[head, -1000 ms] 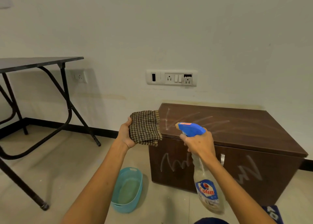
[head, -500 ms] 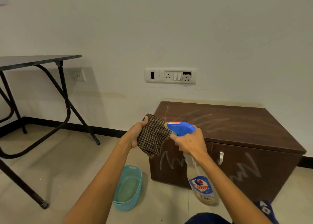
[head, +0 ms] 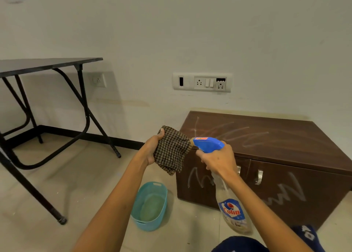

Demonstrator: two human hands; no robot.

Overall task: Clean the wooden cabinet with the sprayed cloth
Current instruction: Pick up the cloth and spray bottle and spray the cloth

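A low dark brown wooden cabinet (head: 266,143) stands against the wall at the right, with white chalky scribbles on its top and both doors. My left hand (head: 152,147) holds a brown checked cloth (head: 171,149) bunched up in front of the cabinet's left corner. My right hand (head: 217,160) grips the blue trigger head of a clear Colin spray bottle (head: 231,210). The bottle's nozzle touches or nearly touches the cloth's right edge. The bottle body hangs down below my wrist.
A light blue plastic tub (head: 150,206) sits on the tiled floor just left of the cabinet. A black folding table (head: 47,65) stands at the left by the wall. A white switch and socket panel (head: 202,82) is on the wall above the cabinet.
My left hand brought the cloth right and lower, from beside the cabinet corner to the spray nozzle. The right hand and bottle shifted slightly left, so nozzle and cloth now meet.
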